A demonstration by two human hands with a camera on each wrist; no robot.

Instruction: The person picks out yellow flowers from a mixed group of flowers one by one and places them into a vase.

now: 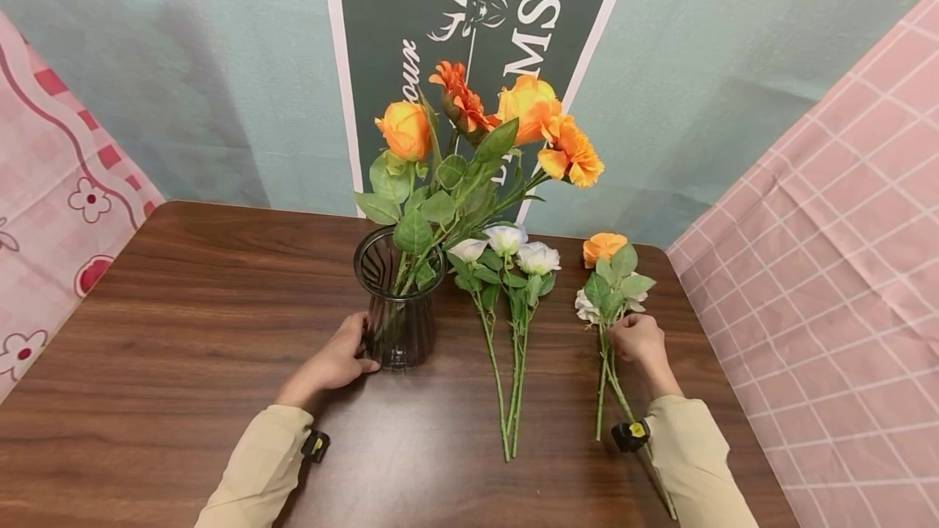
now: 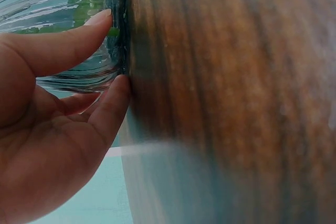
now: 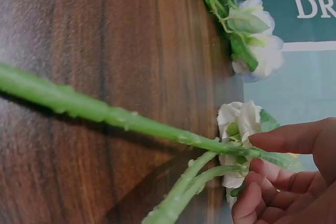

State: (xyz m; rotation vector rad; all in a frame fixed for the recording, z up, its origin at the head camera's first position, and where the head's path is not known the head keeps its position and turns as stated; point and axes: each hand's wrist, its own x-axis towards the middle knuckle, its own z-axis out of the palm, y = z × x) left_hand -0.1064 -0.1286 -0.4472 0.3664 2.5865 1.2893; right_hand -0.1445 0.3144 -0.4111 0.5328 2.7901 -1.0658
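Observation:
A dark, ribbed glass vase [image 1: 402,336] stands upright, holding orange roses [image 1: 406,130] and orange-red carnation-like flowers [image 1: 572,151] on leafy stems. My left hand [image 1: 333,355] grips it low on the left, thumb [image 2: 79,45] on the glass and fingers curled round behind the base. On the right, my right hand [image 1: 640,341] pinches the stem [image 3: 142,125] of an orange rose [image 1: 605,248] just below its leaves. White flowers [image 3: 239,121] lie under that rose, partly hidden by leaves and fingers.
Several white-lilac flowers [image 1: 538,257] lie between vase and right hand, their stems [image 1: 516,385] pointing toward me. The brown wooden table [image 1: 220,308] meets a blue-green cloth backdrop [image 1: 286,80] behind, with pink cloths [image 1: 844,283] at both sides.

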